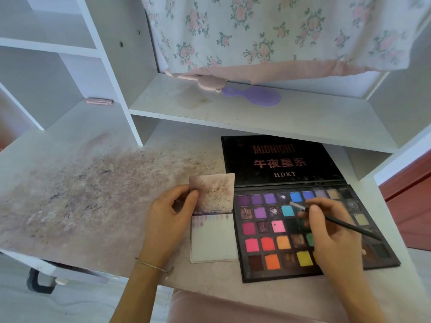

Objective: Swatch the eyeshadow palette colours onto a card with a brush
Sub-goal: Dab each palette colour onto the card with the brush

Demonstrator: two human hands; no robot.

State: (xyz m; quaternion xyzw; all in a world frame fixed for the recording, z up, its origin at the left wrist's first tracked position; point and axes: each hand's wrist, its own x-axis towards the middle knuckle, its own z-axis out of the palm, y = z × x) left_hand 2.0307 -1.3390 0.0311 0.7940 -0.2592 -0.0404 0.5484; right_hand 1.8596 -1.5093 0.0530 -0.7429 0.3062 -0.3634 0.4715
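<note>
Right hand (pixel 326 231) pinches brush (pixel 335 221), tip over palette (pixel 275 273) blue pans; left hand (pixel 171 214) grips card (pixel 213 241) flap.

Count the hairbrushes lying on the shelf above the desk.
2. A purple hairbrush lies near the shelf's middle; a pink one lies just left of it, partly under the floral cloth. The cloth may hide more.

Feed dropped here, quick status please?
Left hand holding card flap up. Right hand gripping brush, tip over palette blue pans. Nothing blocking.
</note>
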